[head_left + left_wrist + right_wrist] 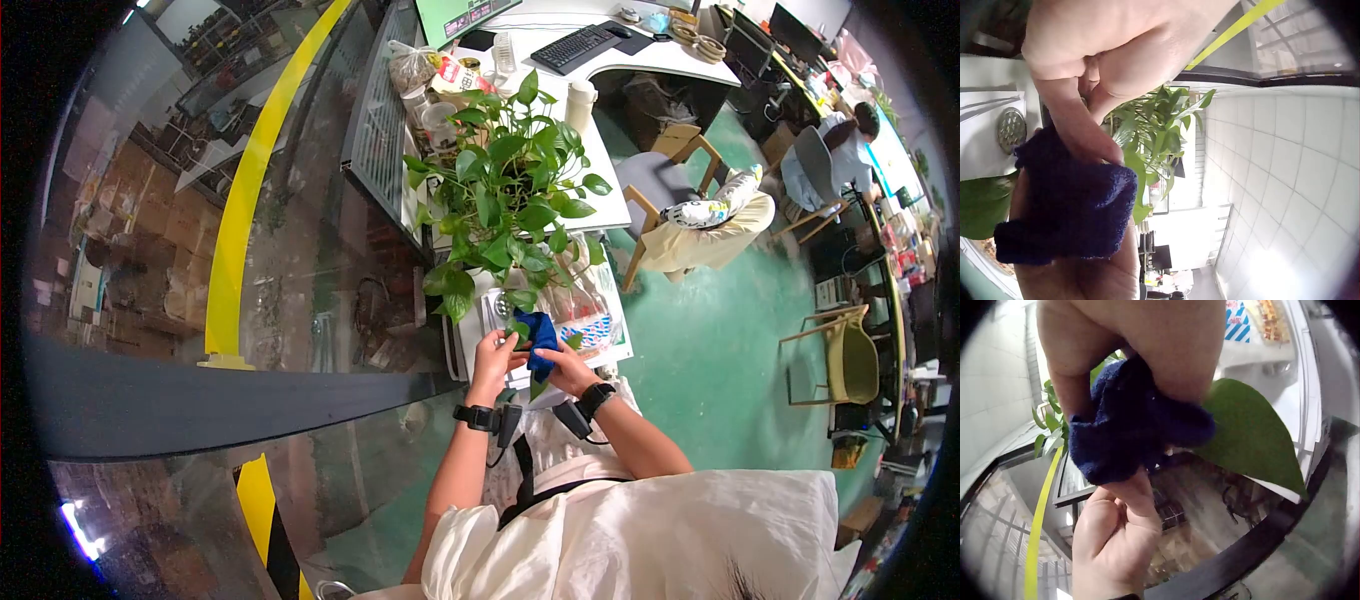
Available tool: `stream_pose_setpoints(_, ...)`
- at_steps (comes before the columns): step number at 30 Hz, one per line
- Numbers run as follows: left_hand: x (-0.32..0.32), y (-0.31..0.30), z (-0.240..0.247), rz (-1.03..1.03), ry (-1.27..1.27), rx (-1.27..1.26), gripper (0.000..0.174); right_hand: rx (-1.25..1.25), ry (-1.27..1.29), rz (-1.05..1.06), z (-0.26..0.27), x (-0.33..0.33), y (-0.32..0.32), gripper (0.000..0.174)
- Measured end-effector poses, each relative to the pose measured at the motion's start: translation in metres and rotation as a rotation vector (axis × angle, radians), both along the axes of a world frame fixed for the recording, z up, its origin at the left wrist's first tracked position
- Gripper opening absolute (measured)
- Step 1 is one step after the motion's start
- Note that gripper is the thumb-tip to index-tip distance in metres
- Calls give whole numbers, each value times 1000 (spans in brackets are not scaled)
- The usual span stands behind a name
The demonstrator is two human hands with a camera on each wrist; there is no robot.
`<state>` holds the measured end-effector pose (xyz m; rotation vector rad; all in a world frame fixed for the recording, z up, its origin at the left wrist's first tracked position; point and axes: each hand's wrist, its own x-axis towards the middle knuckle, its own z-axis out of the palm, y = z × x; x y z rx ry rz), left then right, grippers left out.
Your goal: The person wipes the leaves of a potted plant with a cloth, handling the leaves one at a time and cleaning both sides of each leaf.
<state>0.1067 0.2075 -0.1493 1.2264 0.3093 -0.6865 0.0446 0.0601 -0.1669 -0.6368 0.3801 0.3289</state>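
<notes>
Here, a blue cloth [541, 340] is held against a leaf [1247, 434] of the potted plant [505, 190].
The left hand [493, 355], fingers curled, pinches the cloth's edge with its thumb on top; the right hand [568, 368] grips the bunched cloth in curled fingers, pressed to the broad green leaf; the plant stands on the white counter [608, 165] just beyond.
</notes>
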Motion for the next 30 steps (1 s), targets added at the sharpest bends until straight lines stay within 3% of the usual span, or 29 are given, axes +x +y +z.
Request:
stream_pose_setpoints(8,-7,-4,-10,-50,-159,200,12,36,-16,-77,-14,20,0,28)
stream_pose_setpoints(13,-10,0,-31,-56,-270,345,11,201,-7,-32,10,27,-6,31)
stream_pose_setpoints(20,-22,-6,-28,-51,-310,325,10,-72,21,108,-10,37,-1,26)
stream_pose_setpoints(26,-26,-4,-43,-182,-431,378,10,-222,146,-14,-15,41,8,16)
stream_pose_setpoints(30,-19,4,-36,-274,-465,352,16,-180,220,-80,-21,39,6,16)
